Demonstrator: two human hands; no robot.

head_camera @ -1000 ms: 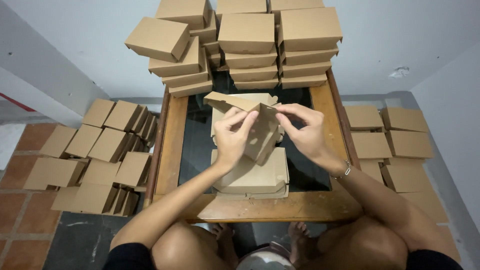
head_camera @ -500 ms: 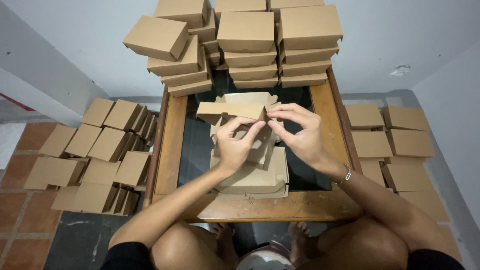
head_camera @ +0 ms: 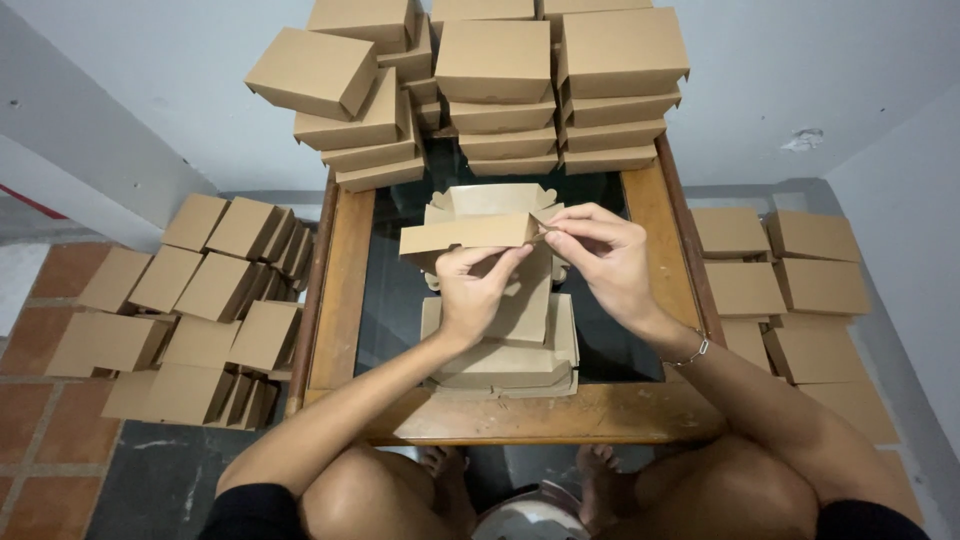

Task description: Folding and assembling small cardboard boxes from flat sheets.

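Observation:
A half-folded brown cardboard box (head_camera: 480, 225) is held up over the small table (head_camera: 340, 290). My left hand (head_camera: 478, 290) grips it from below, fingers pinching its front wall. My right hand (head_camera: 600, 255) pinches a flap at the box's right corner. Directly under my hands lies a pile of flat unfolded box blanks (head_camera: 505, 365) on the table's dark glass top.
Stacks of finished brown boxes (head_camera: 500, 90) crowd the table's far end. More finished boxes lie on the floor at the left (head_camera: 190, 310) and at the right (head_camera: 790, 275). My knees sit below the table's near wooden edge (head_camera: 540, 415).
The box has been turned from a tilted, upright pose to lie level, and its front wall has been folded up. Both hands shifted up slightly with it.

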